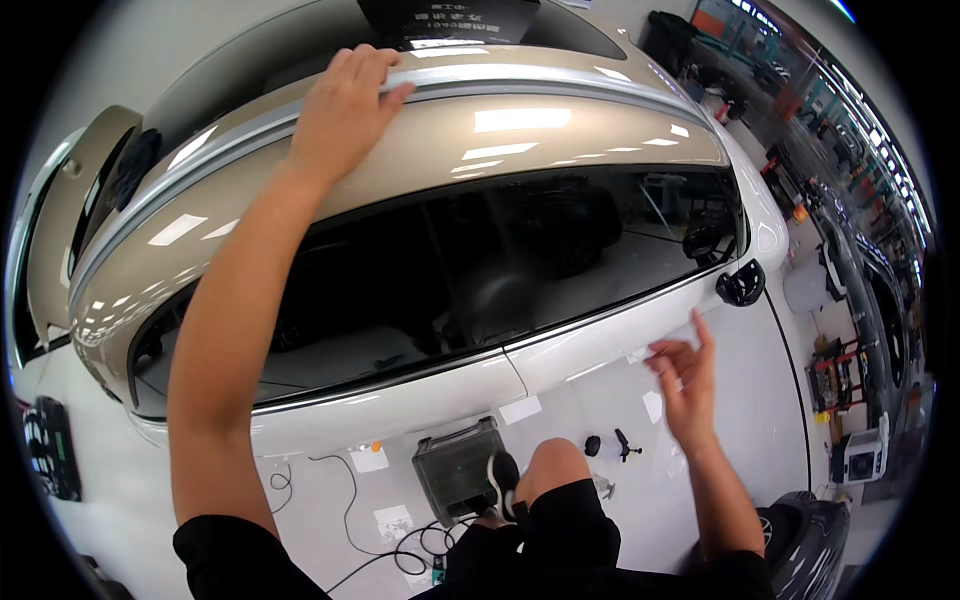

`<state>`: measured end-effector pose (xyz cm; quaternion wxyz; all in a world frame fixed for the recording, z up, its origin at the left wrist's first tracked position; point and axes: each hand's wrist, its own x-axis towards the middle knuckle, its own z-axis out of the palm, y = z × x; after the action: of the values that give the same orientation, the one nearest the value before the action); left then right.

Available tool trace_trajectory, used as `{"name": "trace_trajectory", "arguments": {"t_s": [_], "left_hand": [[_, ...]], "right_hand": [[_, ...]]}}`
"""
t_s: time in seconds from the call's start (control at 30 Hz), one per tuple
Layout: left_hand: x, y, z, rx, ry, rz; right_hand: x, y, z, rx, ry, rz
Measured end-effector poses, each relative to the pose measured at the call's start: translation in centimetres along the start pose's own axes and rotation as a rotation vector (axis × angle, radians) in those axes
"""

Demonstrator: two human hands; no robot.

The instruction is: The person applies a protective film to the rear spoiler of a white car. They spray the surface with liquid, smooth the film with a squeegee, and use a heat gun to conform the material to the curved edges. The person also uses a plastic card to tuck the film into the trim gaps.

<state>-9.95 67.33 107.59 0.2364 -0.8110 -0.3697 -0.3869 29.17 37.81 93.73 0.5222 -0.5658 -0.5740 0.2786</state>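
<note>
A car with a beige roof point(420, 135) and white side stands in front of me. My left hand point(350, 105) is up on the roof, its fingers bent over the silver roof rail point(560, 78) and its thumb on the near side. Below the dark side windows point(480, 255), my right hand point(685, 390) hovers to the right, near the white front door point(590, 335). Its index finger points up and the others are loosely curled; I make out nothing held in it. The black mirror part point(740, 284) is ahead of that hand.
A dark toolbox-like step point(462, 470) is on the floor, with my shoe point(503, 475) on it. A black cable point(348, 500) trails beside it. A small black spray-type tool point(626, 446) lies to the right. An open beige car panel point(75, 215) stands at far left.
</note>
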Motion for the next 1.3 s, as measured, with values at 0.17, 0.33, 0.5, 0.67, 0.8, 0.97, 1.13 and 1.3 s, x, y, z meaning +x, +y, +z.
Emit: {"name": "trace_trajectory", "arguments": {"t_s": [0.17,0.33,0.5,0.67,0.8,0.97,1.13,1.3], "left_hand": [[-1.7,-3.2,3.1,0.244,0.123,-0.046],[2.2,-1.1,-1.3,0.158,-0.201,-0.352],[1.9,-1.0,-1.6,-0.021,-0.235,-0.310],[1.5,-1.1,-3.3,-0.005,-0.367,-0.325],[2.9,-0.4,-2.5,0.018,-0.393,-0.278],[4.1,-0.2,-1.6,0.029,-0.435,-0.265],[4.6,0.4,-0.9,-0.033,-0.382,-0.316],[4.6,0.9,-0.4,-0.107,-0.345,-0.435]], "right_hand": [[11.6,0.4,-2.2,-0.202,0.181,-0.254],[34.8,-3.4,-3.0,-0.482,0.320,-0.828],[44.8,-5.6,3.4,-0.164,0.375,-0.433],[44.7,-5.2,3.8,-0.221,0.416,-0.235],[45.8,-3.5,3.3,-0.505,0.367,-0.289],[46.6,-2.7,3.1,-0.428,0.367,-0.260],[48.4,-0.9,-0.6,-0.556,0.224,-0.134],[48.8,0.9,-1.1,-0.668,0.220,-0.113]]}}
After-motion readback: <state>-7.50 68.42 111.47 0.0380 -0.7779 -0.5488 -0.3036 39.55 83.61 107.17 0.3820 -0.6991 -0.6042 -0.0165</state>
